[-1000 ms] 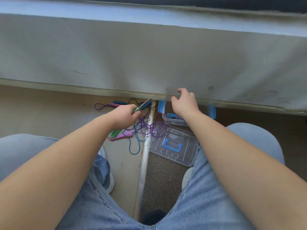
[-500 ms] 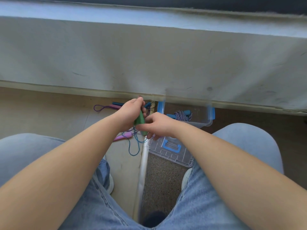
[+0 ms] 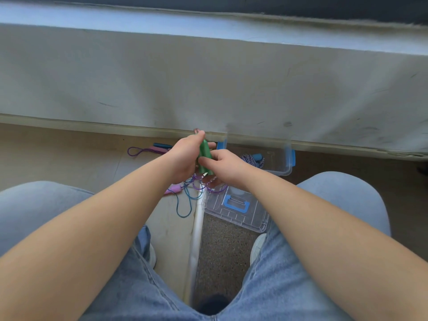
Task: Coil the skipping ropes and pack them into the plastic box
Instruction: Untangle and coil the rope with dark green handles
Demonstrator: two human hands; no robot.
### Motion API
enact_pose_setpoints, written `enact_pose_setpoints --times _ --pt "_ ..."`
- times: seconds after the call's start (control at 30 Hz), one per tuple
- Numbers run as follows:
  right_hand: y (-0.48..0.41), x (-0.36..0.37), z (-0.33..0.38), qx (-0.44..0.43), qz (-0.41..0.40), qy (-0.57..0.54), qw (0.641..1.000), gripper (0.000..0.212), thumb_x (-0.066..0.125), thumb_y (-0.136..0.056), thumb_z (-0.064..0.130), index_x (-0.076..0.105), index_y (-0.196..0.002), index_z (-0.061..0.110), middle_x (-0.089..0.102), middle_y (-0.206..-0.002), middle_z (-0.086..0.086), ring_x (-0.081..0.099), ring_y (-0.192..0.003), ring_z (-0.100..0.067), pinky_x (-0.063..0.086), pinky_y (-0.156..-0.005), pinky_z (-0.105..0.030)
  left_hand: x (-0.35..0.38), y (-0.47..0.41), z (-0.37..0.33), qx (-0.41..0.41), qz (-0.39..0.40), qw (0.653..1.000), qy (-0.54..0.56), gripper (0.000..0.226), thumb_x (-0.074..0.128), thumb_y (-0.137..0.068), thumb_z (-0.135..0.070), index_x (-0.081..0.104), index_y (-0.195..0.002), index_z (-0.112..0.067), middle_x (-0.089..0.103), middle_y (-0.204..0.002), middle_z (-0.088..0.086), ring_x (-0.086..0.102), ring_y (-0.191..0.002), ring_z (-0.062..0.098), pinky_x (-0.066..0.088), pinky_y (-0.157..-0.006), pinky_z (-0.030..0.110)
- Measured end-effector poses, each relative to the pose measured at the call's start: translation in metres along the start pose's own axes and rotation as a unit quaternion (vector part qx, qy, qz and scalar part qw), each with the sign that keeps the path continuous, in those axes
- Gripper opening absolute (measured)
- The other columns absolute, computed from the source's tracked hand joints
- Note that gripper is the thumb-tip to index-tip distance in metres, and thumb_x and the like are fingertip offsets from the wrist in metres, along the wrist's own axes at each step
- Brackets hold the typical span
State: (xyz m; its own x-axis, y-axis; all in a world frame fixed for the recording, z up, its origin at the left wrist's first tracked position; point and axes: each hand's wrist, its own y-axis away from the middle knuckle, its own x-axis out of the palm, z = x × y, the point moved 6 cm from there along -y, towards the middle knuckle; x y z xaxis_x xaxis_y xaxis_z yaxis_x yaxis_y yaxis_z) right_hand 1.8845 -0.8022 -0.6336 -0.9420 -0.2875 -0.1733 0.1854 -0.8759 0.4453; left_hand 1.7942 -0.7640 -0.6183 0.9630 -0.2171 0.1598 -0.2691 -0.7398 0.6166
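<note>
My left hand [image 3: 185, 156] and my right hand [image 3: 223, 166] meet above the floor and both grip the green handles [image 3: 205, 156] of a skipping rope, held upright between them. Purple cord [image 3: 209, 186] hangs in loops below my hands. To the right, by the wall, stands the clear plastic box [image 3: 283, 158] with blue clips, and a coiled dark blue rope [image 3: 252, 159] lies inside. On the floor to the left lie a pink handle [image 3: 172, 189], a blue cord [image 3: 183, 205] and a purple loop [image 3: 139, 150] with pink and blue handles.
The box's clear lid [image 3: 238, 209] with a blue handle lies flat on the floor in front of the box. A grey wall [image 3: 208, 77] rises just behind everything. My knees in jeans flank the work area, and a white strip [image 3: 196, 228] divides the floor.
My right hand came back from the box to join my left hand. The green handles have been lifted and turned upright between both hands.
</note>
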Motion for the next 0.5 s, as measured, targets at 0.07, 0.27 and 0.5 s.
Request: enact_pose_setpoints --times 0.07,0.27,0.5 --pt "-0.0005 -0.0025 0.0010 -0.008 -0.015 -0.007 1.000 0.024 0.049 -0.105 0.030 0.064 -0.102 0.012 0.067 -0.084 -0.001 0.062 -0.055 -0.004 0.056 -0.060 -0.030 -0.0004 -0.0020 -0.0027 0.014 0.006 1.000 -0.012 0.040 0.035 -0.107 -0.037 0.044 -0.131 -0.007 0.065 -0.129 0.013 0.065 -0.114 0.033 0.050 -0.099 0.051" --pt "-0.0002 -0.0027 0.0017 -0.004 -0.015 -0.061 0.998 0.026 0.046 -0.106 0.034 0.064 -0.108 0.015 0.068 -0.107 -0.010 0.068 -0.078 -0.017 0.059 -0.064 -0.034 -0.0021 -0.0021 -0.0019 -0.002 0.022 0.998 -0.050 0.048 0.036 -0.105 -0.045 0.051 -0.129 -0.006 0.069 -0.122 0.012 0.069 -0.106 0.030 0.059 -0.081 0.042" --pt "0.0021 0.0004 0.0038 0.023 0.009 -0.149 0.989 0.022 0.044 -0.108 0.032 0.055 -0.107 0.013 0.063 -0.082 -0.009 0.052 -0.056 -0.019 0.053 -0.061 -0.035 -0.0073 -0.0002 -0.0050 0.039 -0.014 0.989 -0.141 0.043 0.036 -0.103 -0.047 0.059 -0.119 -0.013 0.065 -0.113 0.016 0.067 -0.096 0.031 0.056 -0.091 0.053"
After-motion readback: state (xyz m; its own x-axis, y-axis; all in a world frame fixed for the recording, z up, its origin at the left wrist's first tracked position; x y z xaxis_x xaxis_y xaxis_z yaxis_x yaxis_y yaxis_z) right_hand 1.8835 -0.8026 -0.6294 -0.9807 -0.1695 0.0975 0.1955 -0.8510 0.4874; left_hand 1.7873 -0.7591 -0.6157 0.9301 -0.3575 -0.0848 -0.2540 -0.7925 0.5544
